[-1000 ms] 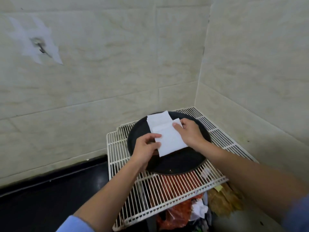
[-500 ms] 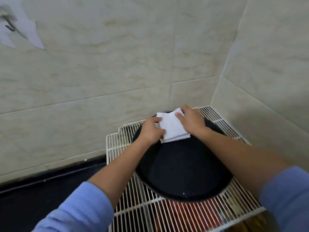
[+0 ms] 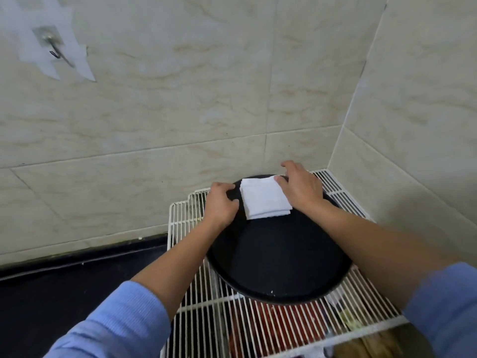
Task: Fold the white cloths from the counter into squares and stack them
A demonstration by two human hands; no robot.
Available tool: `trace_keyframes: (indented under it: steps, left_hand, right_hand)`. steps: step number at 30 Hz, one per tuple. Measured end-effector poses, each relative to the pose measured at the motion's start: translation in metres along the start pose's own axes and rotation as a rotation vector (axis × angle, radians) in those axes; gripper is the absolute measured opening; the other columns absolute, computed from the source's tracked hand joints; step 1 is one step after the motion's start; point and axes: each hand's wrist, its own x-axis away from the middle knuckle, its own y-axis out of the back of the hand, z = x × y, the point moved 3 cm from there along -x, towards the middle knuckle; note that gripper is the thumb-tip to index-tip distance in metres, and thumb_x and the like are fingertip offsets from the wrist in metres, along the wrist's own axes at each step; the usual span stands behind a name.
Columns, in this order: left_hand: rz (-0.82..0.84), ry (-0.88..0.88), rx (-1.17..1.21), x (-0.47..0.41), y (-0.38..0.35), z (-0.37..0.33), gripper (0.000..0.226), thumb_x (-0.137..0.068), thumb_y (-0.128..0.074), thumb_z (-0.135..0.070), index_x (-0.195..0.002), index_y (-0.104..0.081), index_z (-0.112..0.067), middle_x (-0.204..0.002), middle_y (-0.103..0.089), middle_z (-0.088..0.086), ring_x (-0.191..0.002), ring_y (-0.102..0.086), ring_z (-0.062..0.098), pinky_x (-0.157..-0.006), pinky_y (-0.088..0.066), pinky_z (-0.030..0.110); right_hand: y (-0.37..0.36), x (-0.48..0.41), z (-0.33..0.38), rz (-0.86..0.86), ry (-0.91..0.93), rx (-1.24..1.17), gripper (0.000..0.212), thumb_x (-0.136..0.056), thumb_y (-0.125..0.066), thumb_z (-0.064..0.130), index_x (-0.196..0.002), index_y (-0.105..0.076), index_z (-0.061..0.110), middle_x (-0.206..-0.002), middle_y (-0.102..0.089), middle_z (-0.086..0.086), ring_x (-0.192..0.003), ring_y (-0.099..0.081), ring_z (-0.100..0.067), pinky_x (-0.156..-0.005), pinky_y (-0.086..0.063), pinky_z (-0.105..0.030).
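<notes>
A folded white cloth [image 3: 264, 200] lies as a layered square on the far part of a round black tray [image 3: 278, 267]. My left hand [image 3: 220, 204] rests on the tray just left of the cloth, fingers loosely curled, thumb close to the cloth's left edge, holding nothing. Along the cloth's right side lies my right hand [image 3: 300, 188], fingers spread and thumb touching the far right corner. Both forearms reach in from below in blue sleeves.
The tray sits on a white wire rack [image 3: 260, 329] pushed into a corner of tiled walls [image 3: 180, 112]. Red and brown bags [image 3: 281, 321] show under the rack. A dark counter [image 3: 64, 288] lies to the left. A metal hook [image 3: 55, 49] is stuck high on the wall.
Both hands pressed the folded cloth a moment ago; they have since slid off to its sides, and the cloth lies flat. My view has shifted slightly.
</notes>
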Motion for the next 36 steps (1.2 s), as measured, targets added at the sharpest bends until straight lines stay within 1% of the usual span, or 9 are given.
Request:
trace_keyframes:
  steps: [4, 7, 10, 15, 18, 21, 25, 31, 36]
  left_hand:
    - [-0.125, -0.003, -0.079, 0.042, 0.044, 0.005, 0.032, -0.083, -0.062, -0.009, -0.115, -0.063, -0.012, -0.120, -0.058, 0.006, -0.098, -0.061, 0.025, -0.091, -0.047, 0.031]
    - [-0.181, 0.082, -0.139, 0.096, 0.082, 0.028, 0.028, -0.086, -0.062, -0.013, -0.114, -0.062, -0.013, -0.115, -0.062, 0.010, -0.094, -0.063, 0.028, -0.088, -0.051, 0.042]
    - [-0.249, 0.179, -0.218, 0.161, 0.123, 0.064, 0.027, -0.085, -0.061, -0.014, -0.112, -0.065, -0.010, -0.110, -0.067, 0.007, -0.095, -0.064, 0.025, -0.087, -0.052, 0.039]
    - [-0.344, 0.406, -0.392, 0.284, 0.204, 0.134, 0.022, -0.084, -0.059, -0.020, -0.105, -0.067, -0.017, -0.098, -0.069, 0.000, -0.093, -0.064, 0.021, -0.083, -0.053, 0.037]
    - [-0.399, 0.547, -0.447, 0.361, 0.252, 0.173, 0.023, -0.085, -0.059, -0.022, -0.107, -0.066, -0.019, -0.101, -0.068, -0.001, -0.095, -0.063, 0.021, -0.082, -0.053, 0.037]
    - [-0.440, 0.669, -0.508, 0.437, 0.297, 0.213, 0.022, -0.082, -0.057, -0.023, -0.102, -0.066, -0.022, -0.103, -0.068, 0.000, -0.097, -0.062, 0.024, -0.080, -0.052, 0.035]
    - [-0.464, 0.771, -0.540, 0.530, 0.356, 0.265, 0.021, -0.081, -0.058, -0.022, -0.101, -0.066, -0.020, -0.102, -0.069, 0.003, -0.096, -0.063, 0.025, -0.078, -0.052, 0.033]
    - [-0.481, 0.928, -0.536, 0.664, 0.449, 0.337, 0.031, -0.082, -0.058, -0.022, -0.112, -0.063, -0.018, -0.112, -0.066, 0.008, -0.104, -0.060, 0.027, -0.085, -0.051, 0.036]
    - [-0.526, 1.049, -0.510, 0.738, 0.510, 0.387, 0.033, -0.084, -0.057, -0.025, -0.116, -0.061, -0.019, -0.116, -0.064, 0.007, -0.107, -0.059, 0.026, -0.086, -0.051, 0.035]
  right_hand:
    - [0.015, 0.018, 0.042, -0.002, 0.202, -0.056, 0.039, -0.098, -0.043, 0.044, -0.130, -0.048, 0.022, -0.122, -0.058, -0.003, -0.105, -0.059, -0.029, -0.083, -0.043, -0.038]
    - [0.008, 0.050, 0.092, 0.048, 0.373, -0.137, 0.033, -0.097, -0.044, 0.045, -0.117, -0.057, 0.022, -0.112, -0.063, 0.000, -0.102, -0.060, -0.028, -0.082, -0.045, -0.038]
    - [-0.008, 0.093, 0.148, 0.105, 0.546, -0.176, 0.030, -0.095, -0.044, 0.045, -0.106, -0.059, 0.022, -0.103, -0.066, 0.000, -0.095, -0.062, -0.028, -0.075, -0.048, -0.038]
    - [-0.035, 0.180, 0.253, 0.211, 0.797, -0.225, 0.030, -0.094, -0.045, 0.046, -0.108, -0.061, 0.024, -0.101, -0.069, 0.000, -0.095, -0.064, -0.028, -0.076, -0.050, -0.037]
    - [-0.047, 0.235, 0.320, 0.299, 0.937, -0.227, 0.028, -0.094, -0.046, 0.047, -0.106, -0.060, 0.026, -0.099, -0.068, 0.003, -0.094, -0.063, -0.025, -0.076, -0.049, -0.037]
    - [-0.060, 0.294, 0.387, 0.368, 1.060, -0.191, 0.030, -0.095, -0.044, 0.048, -0.112, -0.058, 0.027, -0.102, -0.068, 0.005, -0.096, -0.062, -0.024, -0.076, -0.047, -0.035]
    - [-0.084, 0.374, 0.477, 0.444, 1.162, -0.137, 0.028, -0.096, -0.042, 0.047, -0.112, -0.055, 0.028, -0.103, -0.068, 0.003, -0.095, -0.062, -0.025, -0.073, -0.045, -0.034]
    - [-0.116, 0.502, 0.609, 0.552, 1.259, -0.090, 0.030, -0.095, -0.043, 0.046, -0.114, -0.054, 0.027, -0.109, -0.066, -0.003, -0.099, -0.062, -0.027, -0.076, -0.044, -0.035]
    - [-0.123, 0.583, 0.701, 0.571, 1.388, -0.110, 0.031, -0.095, -0.044, 0.045, -0.117, -0.054, 0.026, -0.110, -0.066, -0.003, -0.098, -0.062, -0.026, -0.078, -0.047, -0.037]
